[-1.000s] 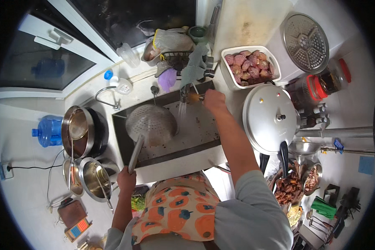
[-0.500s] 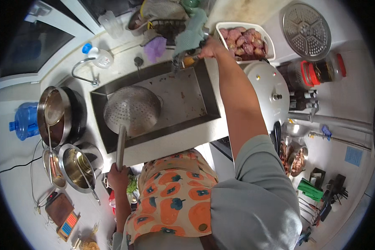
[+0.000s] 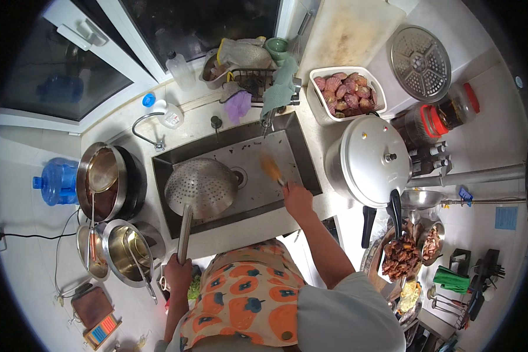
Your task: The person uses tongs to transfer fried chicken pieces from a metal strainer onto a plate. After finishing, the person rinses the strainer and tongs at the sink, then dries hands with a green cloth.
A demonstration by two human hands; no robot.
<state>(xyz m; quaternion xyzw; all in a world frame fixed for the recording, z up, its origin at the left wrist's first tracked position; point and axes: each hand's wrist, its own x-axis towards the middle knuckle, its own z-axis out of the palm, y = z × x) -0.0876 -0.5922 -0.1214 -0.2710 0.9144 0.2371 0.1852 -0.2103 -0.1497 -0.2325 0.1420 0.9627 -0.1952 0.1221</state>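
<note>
Head view, the only one. Your left hand [image 3: 178, 273] is closed round the handle [image 3: 185, 234] of the perforated steel strainer [image 3: 200, 186]. The strainer bowl is in the left part of the sink [image 3: 258, 199], handle crossing the front rim; can't tell whether it touches the floor or which face is up.

Your right hand [image 3: 299, 200] is gripping what looks like a brush [image 3: 270, 168], its orange-yellow head blurred, over the basin right of the drain [image 3: 238, 174] and apart from the strainer.

Notes for the step, which I read as brush work at the sink:
- Left grip is at the far end of a long handle, so the bowl probably wants to roll. Lock the wrist or brace the handle on the rim.
- Bring the brush in level, short strokes, bristles flat to the holes.
- Dark bits lie on the sink floor; don't lay the bowl in them.
- No stream visible under the tap [image 3: 268, 120].
- Mind your right elbow: pressure cooker [image 3: 376, 164] handles sit near that side.
</note>
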